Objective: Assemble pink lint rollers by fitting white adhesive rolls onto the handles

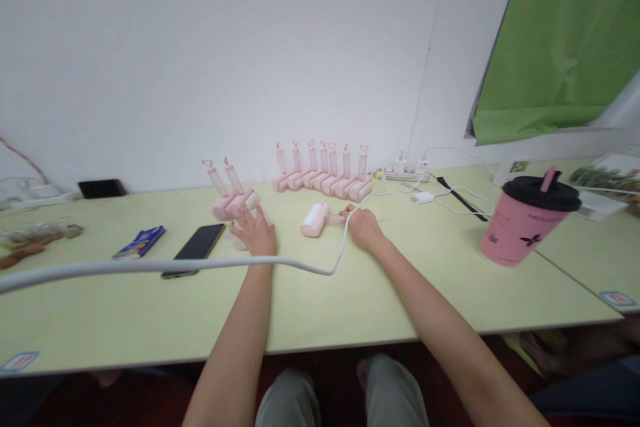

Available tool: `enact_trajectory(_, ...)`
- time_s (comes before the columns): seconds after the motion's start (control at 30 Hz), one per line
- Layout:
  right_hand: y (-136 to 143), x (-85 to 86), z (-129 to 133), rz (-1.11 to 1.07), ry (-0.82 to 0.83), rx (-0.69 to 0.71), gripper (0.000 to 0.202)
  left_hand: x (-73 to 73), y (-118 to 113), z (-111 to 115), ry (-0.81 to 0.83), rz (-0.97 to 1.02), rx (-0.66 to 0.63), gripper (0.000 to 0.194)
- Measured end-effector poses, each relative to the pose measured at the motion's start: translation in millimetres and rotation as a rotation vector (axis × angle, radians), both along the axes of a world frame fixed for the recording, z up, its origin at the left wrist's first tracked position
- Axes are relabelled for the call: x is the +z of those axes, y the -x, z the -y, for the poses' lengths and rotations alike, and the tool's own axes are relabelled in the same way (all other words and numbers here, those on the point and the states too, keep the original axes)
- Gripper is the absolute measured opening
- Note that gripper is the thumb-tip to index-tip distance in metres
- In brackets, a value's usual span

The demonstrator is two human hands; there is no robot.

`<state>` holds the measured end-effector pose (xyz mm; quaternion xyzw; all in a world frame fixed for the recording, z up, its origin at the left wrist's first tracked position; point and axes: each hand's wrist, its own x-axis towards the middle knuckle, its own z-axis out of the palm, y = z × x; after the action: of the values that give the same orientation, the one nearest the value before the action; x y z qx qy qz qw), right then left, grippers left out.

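Here my right hand point(363, 225) pinches the pale strap point(335, 217) of the pink-and-white device point(315, 219), lying on the table point(340, 313) between both hands. It looks light, rigid, smooth; I'd judge its rounded sides the surest hold. My left hand point(255, 230) spreads over the pink pair point(231, 204), grip unclear. A white cable point(165, 265) cuts across my view; the pink row point(327, 183) sits behind.

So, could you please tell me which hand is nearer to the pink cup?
Right. The right hand is left of the pink cup, with a gap between them; the left hand is farther left, by the leftmost pink pieces.
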<state>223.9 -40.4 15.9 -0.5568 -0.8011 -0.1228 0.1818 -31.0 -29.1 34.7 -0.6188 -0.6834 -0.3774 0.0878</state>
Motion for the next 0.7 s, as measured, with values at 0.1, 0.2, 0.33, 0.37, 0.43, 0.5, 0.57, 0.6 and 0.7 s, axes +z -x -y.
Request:
enact_trajectory(0.1, 3, 4.9, 2, -0.022, -0.052, 0.037, 0.031, 4.1, -13, -5, -0.214, 0.044, -0.039, 0.049)
enact_trajectory(0.2, 6, 11.7, 5, -0.049, -0.108, 0.079, 0.031, 3.0, -22, -19, -0.148, 0.349, -0.215, 0.057)
enact_trajectory(0.33, 13, 17.1, 9, -0.080, -0.186, 0.126, 0.032, -5.1, -21, -32, 0.204, 0.803, -0.473, 0.065)
enact_trajectory(0.37, 14, 17.4, 10, -0.085, -0.200, 0.137, 0.032, -7.5, -21, -33, 0.252, 0.848, -0.519, 0.065)
enact_trajectory(0.43, 17, 17.0, 11, -0.080, -0.220, 0.160, 0.033, -11.9, -21, -33, 0.314, 0.890, -0.573, 0.064)
enact_trajectory(0.5, 19, 15.7, 12, -0.061, -0.225, 0.178, 0.033, -15.6, -21, -33, 0.369, 0.947, -0.630, 0.066)
enact_trajectory(0.57, 18, 14.3, 11, -0.037, -0.214, 0.180, 0.033, -18.6, -20, -35, 0.388, 0.995, -0.679, 0.071)
enact_trajectory(0.6, 17, 13.6, 10, -0.025, -0.203, 0.176, 0.033, -19.9, -17, -36, 0.363, 0.987, -0.668, 0.072)
enact_trajectory(0.7, 13, 12.0, 8, -0.008, -0.170, 0.161, 0.032, -22.9, -4, -42, 0.202, 0.851, -0.414, 0.054)
